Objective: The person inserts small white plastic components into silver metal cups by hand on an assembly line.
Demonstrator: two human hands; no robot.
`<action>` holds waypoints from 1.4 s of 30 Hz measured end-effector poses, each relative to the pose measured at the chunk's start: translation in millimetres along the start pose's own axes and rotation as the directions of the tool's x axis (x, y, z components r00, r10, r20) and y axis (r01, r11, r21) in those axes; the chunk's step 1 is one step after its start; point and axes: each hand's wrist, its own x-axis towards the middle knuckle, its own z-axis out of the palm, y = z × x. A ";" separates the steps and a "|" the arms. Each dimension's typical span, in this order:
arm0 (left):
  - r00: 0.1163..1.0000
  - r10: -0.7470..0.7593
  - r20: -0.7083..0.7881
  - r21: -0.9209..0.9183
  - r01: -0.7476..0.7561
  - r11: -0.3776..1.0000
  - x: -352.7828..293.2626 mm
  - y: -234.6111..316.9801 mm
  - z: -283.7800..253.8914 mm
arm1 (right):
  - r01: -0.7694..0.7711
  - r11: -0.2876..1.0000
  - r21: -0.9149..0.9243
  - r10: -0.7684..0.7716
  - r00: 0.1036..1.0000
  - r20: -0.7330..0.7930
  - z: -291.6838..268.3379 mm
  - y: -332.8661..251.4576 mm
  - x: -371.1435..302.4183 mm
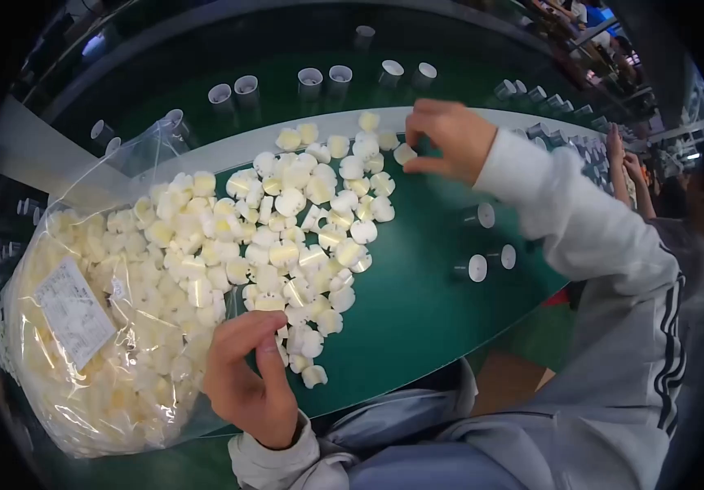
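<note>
A large heap of small, rounded white-to-cream plastic pieces [284, 255] spreads over the green tabletop [417, 310]. At the far edge of the heap, my right hand [454, 140] pinches one white plastic piece [405, 153] between thumb and fingers. My left hand [250, 380] is by the heap's near edge with thumb and forefinger drawn together; whether a piece sits between their tips is hard to make out. To the right, three short cylinders with white round ends lie on their sides, one of them a nearer cylinder [477, 268].
A clear plastic bag [74, 408] full of the same pieces lies open on the left, bearing a white label [75, 313]. Beyond a pale rail [229, 151], several open cups [310, 79] stand on a dark green surface. Another person's hands [617, 151] show at far right.
</note>
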 end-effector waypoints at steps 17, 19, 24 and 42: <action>0.874 -0.354 0.331 -0.647 0.484 0.590 10.3 30.1 33.4 | -0.129 0.200 0.971 -0.078 0.986 0.147 -27.4 -108.0 -40.2; 0.900 -0.339 0.274 -0.617 0.435 0.656 10.2 26.2 35.5 | -0.125 0.234 0.964 -0.016 0.991 0.132 -29.9 -113.6 -38.3; 0.881 -0.429 0.200 -0.727 0.427 0.537 11.4 23.6 35.9 | 0.444 0.791 0.420 -0.267 0.869 -0.417 -26.9 -128.3 -30.5; 0.879 -0.375 0.293 -0.663 0.470 0.583 13.6 7.7 34.3 | 0.147 0.967 0.209 -0.065 0.932 -0.357 -19.4 -8.8 92.4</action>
